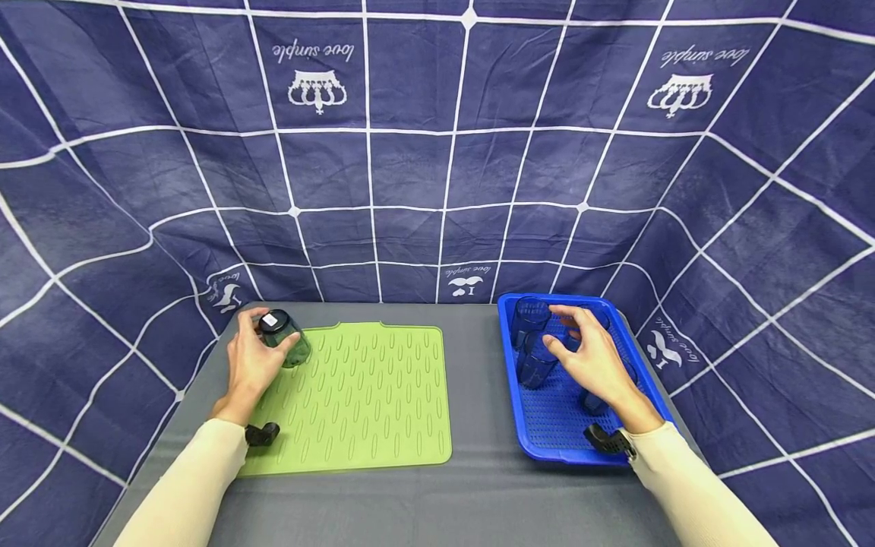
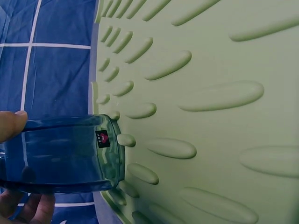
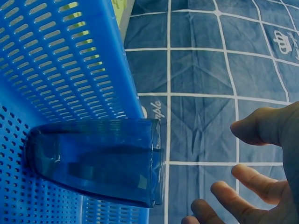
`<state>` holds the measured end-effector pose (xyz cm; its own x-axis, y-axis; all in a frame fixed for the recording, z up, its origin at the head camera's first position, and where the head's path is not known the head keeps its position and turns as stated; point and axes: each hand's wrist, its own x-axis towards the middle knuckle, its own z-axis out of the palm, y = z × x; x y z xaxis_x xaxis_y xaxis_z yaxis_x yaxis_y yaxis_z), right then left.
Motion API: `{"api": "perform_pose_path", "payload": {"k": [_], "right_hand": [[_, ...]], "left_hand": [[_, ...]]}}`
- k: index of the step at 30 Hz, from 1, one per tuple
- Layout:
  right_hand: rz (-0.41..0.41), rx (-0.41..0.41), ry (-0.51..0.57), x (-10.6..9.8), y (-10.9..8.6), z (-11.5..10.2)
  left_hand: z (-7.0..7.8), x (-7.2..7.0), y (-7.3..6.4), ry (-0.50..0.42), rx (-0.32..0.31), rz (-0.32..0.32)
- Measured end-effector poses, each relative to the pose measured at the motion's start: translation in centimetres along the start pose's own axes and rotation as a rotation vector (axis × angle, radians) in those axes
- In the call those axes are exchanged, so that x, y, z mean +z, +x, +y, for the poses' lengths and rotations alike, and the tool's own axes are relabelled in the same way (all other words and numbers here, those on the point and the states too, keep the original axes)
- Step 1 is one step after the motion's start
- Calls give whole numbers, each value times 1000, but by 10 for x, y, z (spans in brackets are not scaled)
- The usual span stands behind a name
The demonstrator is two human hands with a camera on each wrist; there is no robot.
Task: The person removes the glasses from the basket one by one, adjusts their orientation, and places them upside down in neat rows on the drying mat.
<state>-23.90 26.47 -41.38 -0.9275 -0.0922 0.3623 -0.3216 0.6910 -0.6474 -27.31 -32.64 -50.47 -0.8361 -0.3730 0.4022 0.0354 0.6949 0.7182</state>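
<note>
At the far left corner of the green mat (image 1: 362, 403), my left hand (image 1: 251, 355) grips a clear drinking glass (image 1: 297, 351) between thumb and fingers. It appears upside down, a pale sticker on its upward end. In the left wrist view that glass (image 2: 60, 151) meets the ridged mat (image 2: 215, 126) and carries a small dark label. My right hand (image 1: 593, 358) hovers over the blue basket (image 1: 517, 414), thumb and fingers apart and holding nothing. Nearest to it in the right wrist view, a tall glass (image 3: 98, 161) stands upright in the basket.
Several glasses, one of them a front-left glass (image 1: 535, 365), stand in the basket, partly hidden by my right hand. A grey tabletop (image 1: 478, 380) lies between mat and basket. Blue checked cloth (image 1: 410, 167) rises behind and at both sides.
</note>
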Motion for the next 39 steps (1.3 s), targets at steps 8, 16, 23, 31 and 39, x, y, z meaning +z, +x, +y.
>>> {"api": "perform_pose_path", "payload": {"k": [8,16,23,31,39], "right_hand": [[1,-12,-3,2,1,2],[-16,-9,-12,3,3,6],[-21,-18,-34,5,5,10],[-63,-1,-78,3,5,10],[-80,-30,-123,8,4,15]], "left_hand": [[0,-1,0,34,-10,5],[-1,-2,1,35,4,6],[-2,-2,3,41,-3,-5],[-3,-1,5,45,-22,-26],[-4,2,4,28,-39,-36]]}}
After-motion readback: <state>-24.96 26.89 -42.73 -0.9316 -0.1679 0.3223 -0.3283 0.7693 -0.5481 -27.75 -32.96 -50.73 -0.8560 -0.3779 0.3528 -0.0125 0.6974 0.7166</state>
